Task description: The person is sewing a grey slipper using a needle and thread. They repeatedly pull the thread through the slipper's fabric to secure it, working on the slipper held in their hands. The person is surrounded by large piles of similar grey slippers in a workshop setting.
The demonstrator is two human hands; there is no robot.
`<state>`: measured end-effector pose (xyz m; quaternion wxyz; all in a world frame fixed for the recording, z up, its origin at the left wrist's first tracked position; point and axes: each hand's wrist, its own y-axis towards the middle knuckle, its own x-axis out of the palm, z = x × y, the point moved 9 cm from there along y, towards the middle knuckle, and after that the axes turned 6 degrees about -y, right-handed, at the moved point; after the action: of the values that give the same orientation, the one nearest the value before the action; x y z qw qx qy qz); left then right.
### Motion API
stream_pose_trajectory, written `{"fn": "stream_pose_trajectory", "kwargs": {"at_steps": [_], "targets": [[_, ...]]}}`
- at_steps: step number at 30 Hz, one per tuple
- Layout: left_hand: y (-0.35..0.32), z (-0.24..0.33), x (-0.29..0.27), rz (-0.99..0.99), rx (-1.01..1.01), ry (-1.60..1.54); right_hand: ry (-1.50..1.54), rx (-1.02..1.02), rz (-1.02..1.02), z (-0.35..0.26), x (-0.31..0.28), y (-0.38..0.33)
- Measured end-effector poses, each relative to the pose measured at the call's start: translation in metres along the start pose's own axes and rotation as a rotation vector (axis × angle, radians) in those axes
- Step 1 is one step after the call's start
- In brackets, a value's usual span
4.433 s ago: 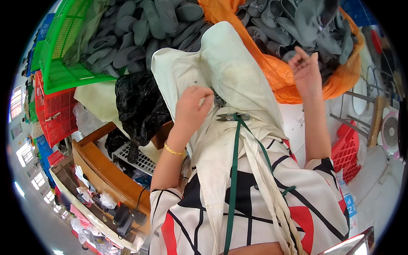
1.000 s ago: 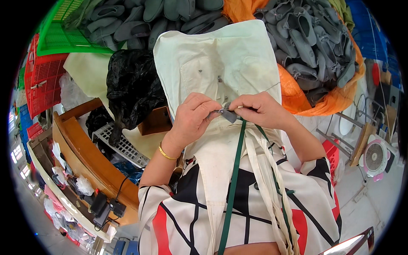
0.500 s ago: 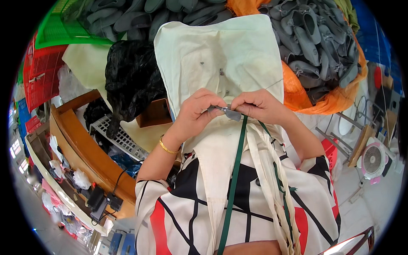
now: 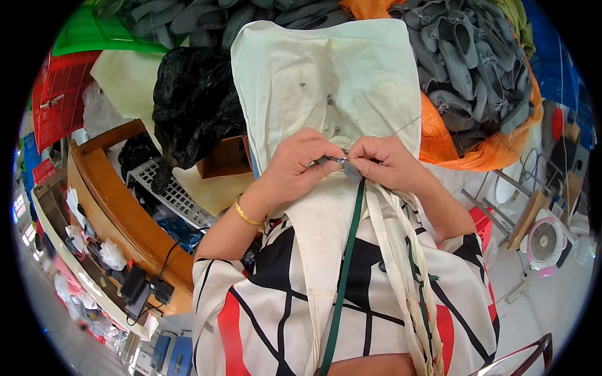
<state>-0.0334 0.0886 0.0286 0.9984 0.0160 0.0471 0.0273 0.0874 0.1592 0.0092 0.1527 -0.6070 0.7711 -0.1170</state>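
Observation:
Close together over my lap, my left hand (image 4: 301, 161) and my right hand (image 4: 387, 164) both pinch one small grey fabric piece (image 4: 353, 173). Its lower end hangs between the fingertips; the rest is mostly covered by them. A narrow shiny bit shows at the left fingertips, too small to name. Beneath the hands spreads a white cloth (image 4: 376, 69) with a few tiny grey bits (image 4: 330, 99) on it. A green strap (image 4: 351, 241) and cream cloth ties (image 4: 385, 250) run down my front, just below the right hand.
Grey shoes (image 4: 461, 69) with small bows fill an orange sack (image 4: 439, 150) at the far right. More grey shoes (image 4: 200, 20) lie at the back beside a green basket (image 4: 94, 31). A black plastic bag (image 4: 197, 106), a wooden desk (image 4: 119, 200) and a fan (image 4: 544, 243) flank me.
My fingertips have come closer together, and the right hand has shifted slightly right. The grey piece now hangs lower between them, more covered. The whole view has shifted a little.

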Motion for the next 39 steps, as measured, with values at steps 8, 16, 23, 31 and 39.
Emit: {"fn": "stream_pose_trajectory", "kwargs": {"at_steps": [8, 16, 23, 31, 39], "targets": [[0.002, -0.001, -0.001, 0.032, -0.057, -0.047, 0.228, 0.126, -0.070, 0.020, 0.006, 0.003], [0.002, -0.006, 0.002, 0.022, -0.099, -0.025, 0.167, 0.117, -0.034, 0.013, 0.006, 0.007], [0.006, -0.025, 0.002, 0.083, -0.277, 0.001, -0.036, 0.146, 0.123, 0.015, -0.007, 0.014], [0.012, -0.029, -0.001, 0.153, -0.275, 0.089, -0.952, -0.536, 0.463, -0.051, -0.007, 0.010], [0.026, -0.024, -0.009, 0.208, -0.166, 0.170, -0.050, -0.300, 0.275, -0.063, -0.007, 0.008]]}}
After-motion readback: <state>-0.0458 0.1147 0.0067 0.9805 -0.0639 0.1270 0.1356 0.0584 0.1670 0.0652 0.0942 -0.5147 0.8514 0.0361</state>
